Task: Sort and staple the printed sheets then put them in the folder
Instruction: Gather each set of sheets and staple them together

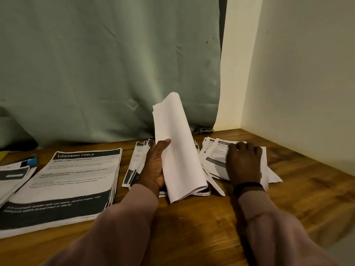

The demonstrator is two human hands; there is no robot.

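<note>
Centrally, at the desk (192,223) of brown wood grain: two hands at work among printed sheets.

Left hand (155,166): palm turned right, thumb laid on the blank back of a lifted sheaf of sheets (178,150), fingers curled behind it, gripping. The sheaf stood tilted up toward 12 o'clock, its lower edge resting on the desk.

Fanned stack of sheets (134,166): lay under and at 9 o'clock of the left hand, dark header bars showing at the edges.

Right hand (244,164): lay palm down, fingers slightly spread and bent, pressing on a loose heap of printed sheets (217,156) at 3 o'clock of the sheaf. The top page bore the number 3565. A dark band (247,186) circled the wrist; both arms wore pale sleeves.

Large stack (65,187): at 9 o'clock, headed "DRESSING TABLE", with a black footer block.

Smaller pile of sheets (13,177): at the far 9 o'clock edge, partly cut off.

Blue object (31,161): behind that pile, kind not discernible.

Green curtain (107,70): hung at 12 o'clock behind the desk. Cream wall (297,73): at 2 o'clock.
</note>
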